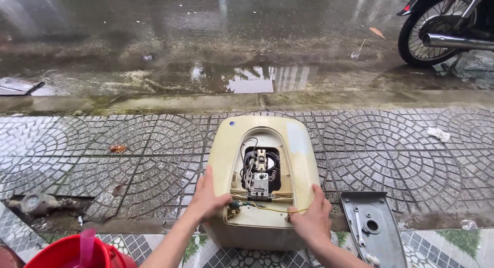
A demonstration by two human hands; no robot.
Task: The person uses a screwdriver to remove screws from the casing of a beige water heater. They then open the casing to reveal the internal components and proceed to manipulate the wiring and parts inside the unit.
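Observation:
A cream-coloured plastic appliance housing lies on the tiled pavement with its cover off, showing black and white wires and a small switch block inside. My left hand grips its lower left edge, the thumb near a small terminal with a yellow wire. My right hand rests on the lower right edge, fingers touching the yellow wire. A grey cover plate lies on the ground to the right of the housing.
A red plastic bucket stands at the lower left. A wet street with puddles runs across the top, and a motorcycle's rear wheel stands at the top right. Bits of litter lie on the paving; broken ground is at the left.

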